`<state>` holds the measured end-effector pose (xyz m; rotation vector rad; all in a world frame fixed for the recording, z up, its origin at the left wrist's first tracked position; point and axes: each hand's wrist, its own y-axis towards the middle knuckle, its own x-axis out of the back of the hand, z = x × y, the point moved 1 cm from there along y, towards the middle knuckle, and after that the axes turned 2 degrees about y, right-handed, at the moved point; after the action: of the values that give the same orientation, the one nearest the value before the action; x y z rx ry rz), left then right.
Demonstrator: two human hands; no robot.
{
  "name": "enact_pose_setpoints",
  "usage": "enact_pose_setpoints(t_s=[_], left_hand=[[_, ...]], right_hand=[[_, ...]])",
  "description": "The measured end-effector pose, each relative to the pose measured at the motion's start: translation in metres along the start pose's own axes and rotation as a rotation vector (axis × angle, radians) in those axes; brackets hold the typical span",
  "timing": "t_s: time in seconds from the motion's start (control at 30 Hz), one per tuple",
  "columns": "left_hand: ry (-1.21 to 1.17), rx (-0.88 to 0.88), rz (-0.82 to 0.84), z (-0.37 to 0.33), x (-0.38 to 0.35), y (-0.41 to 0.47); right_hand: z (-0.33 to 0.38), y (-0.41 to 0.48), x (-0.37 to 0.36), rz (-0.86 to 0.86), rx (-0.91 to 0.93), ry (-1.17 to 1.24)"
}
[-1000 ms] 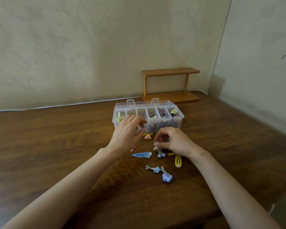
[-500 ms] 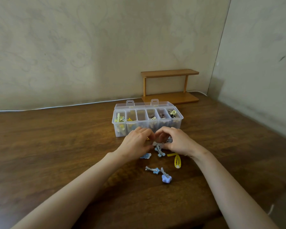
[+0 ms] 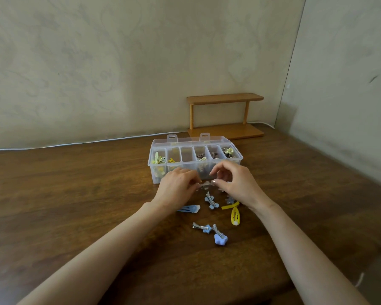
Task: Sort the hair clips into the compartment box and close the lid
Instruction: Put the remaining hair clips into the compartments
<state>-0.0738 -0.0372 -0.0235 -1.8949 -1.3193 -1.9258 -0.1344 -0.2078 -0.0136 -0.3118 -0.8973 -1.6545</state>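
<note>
A clear compartment box (image 3: 239, 160) stands open on the wooden table, its lid (image 3: 191, 140) folded back; several compartments hold yellow, cream and brown clips. Just in front of it my left hand (image 3: 177, 189) and my right hand (image 3: 235, 183) meet, both pinching a small silver clip (image 3: 205, 184) between their fingertips. Below the hands lie loose clips: a blue snap clip (image 3: 188, 209), a blue bone-shaped clip (image 3: 211, 200), a yellow snap clip (image 3: 235, 216), a yellow strip (image 3: 229, 205), a blue star clip (image 3: 204, 227) and a lilac clip (image 3: 220, 238).
A small wooden two-tier shelf (image 3: 226, 116) stands at the back against the wall, right of the box. A white cable (image 3: 75, 143) runs along the table's far edge. The table's near edge (image 3: 273, 289) is at the lower right.
My left hand came down from the box's front rim to meet my right hand. Both now pinch one small clip, raised a little above the pile.
</note>
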Motion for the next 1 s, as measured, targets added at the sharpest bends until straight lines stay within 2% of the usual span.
enact_pose_setpoints(t_s=[0.1, 0.23, 0.4, 0.7, 0.83, 1.0], left_hand=[[-0.045, 0.012, -0.093, 0.003, 0.006, -0.003], [-0.046, 0.011, -0.266, 0.005, 0.016, -0.006], [0.007, 0.144, -0.415, 0.010, 0.026, 0.002], [0.083, 0.358, -0.363, 0.018, 0.020, 0.035], [0.002, 0.378, -0.322, 0.016, 0.018, 0.039], [-0.011, 0.324, -0.336, 0.027, 0.018, 0.029]], right_hand=[[0.001, 0.000, 0.000, 0.013, -0.014, 0.005], [0.002, 0.000, -0.003, 0.183, -0.003, -0.142], [0.004, -0.001, -0.006, 0.282, 0.016, -0.227], [0.010, -0.003, -0.005, 0.324, 0.015, -0.199], [0.009, -0.004, -0.007, 0.327, 0.019, -0.185], [0.008, -0.004, -0.009, 0.317, 0.021, -0.114]])
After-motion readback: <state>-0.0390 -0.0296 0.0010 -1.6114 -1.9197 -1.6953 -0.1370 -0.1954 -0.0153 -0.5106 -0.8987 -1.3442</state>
